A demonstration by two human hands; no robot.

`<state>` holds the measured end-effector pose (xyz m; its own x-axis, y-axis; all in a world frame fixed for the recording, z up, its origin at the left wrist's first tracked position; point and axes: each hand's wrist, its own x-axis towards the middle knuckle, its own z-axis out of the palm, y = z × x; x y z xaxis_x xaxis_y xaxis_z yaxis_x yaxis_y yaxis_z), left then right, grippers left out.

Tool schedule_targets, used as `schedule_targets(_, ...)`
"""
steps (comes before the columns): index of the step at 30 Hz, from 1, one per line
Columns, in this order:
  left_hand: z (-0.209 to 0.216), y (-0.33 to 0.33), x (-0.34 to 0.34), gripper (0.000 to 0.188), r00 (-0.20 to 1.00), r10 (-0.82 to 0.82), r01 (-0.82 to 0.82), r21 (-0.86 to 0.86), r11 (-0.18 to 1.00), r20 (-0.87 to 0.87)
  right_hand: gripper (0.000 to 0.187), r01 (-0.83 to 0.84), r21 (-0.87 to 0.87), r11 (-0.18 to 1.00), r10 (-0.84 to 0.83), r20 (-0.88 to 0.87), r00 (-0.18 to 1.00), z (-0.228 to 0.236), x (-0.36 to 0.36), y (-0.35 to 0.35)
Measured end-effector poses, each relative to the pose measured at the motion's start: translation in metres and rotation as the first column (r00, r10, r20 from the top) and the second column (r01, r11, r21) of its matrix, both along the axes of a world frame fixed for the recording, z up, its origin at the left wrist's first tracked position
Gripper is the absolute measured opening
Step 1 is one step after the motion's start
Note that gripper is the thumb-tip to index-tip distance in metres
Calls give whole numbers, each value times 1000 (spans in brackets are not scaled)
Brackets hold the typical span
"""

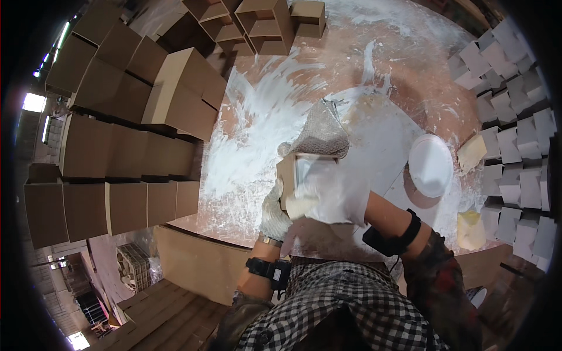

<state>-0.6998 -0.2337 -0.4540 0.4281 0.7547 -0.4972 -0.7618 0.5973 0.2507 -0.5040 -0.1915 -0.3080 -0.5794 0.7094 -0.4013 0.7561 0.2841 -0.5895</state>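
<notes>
My left hand [275, 213], in a knitted work glove, is closed round the left side of a small brown cardboard box [286, 175]. A pale, whitish face shows within the box's far edge. My right hand [339, 190], in a white glove, lies over the box and is smeared by motion. Its fingers cannot be made out. By its fingertips is a cream-coloured patch [301, 207], too blurred to tell what it is. Just beyond the box lies a crumpled grey textured cloth [322, 131], touching or nearly touching it.
The reddish table [410, 88] is streaked with white. A round white dish or lid [431, 165] sits right, near two yellowish pieces [472, 153]. White folded boxes [515, 158] line the right edge. Brown cardboard boxes [126, 146] are stacked left; open ones [257, 23] stand at the back.
</notes>
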Motion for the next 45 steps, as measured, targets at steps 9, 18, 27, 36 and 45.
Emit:
schedule_targets(9,39,21,15,52,962,-68,97,97,991,-266,9,-138,166,977,141,-4,990,-28,60,-48)
schedule_targets(18,34,8,11,40,967,21,-23,-7,1000,-253,18,401,-158,902,-427,-453,783,-22,80,-48)
schedule_targets(27,22,0,6,41,977,73,-84,-47,995,-200,29,180,679,711,-47,-210,977,-26,27,-22)
schedule_targets(36,25,2,12,35,976,70,-77,-26,997,-206,21,474,317,821,-346,-385,856,-10,7,-31)
schedule_targets(45,40,-3,22,48,973,36,-25,52,998,-228,11,-81,666,741,-69,195,978,-15,26,0)
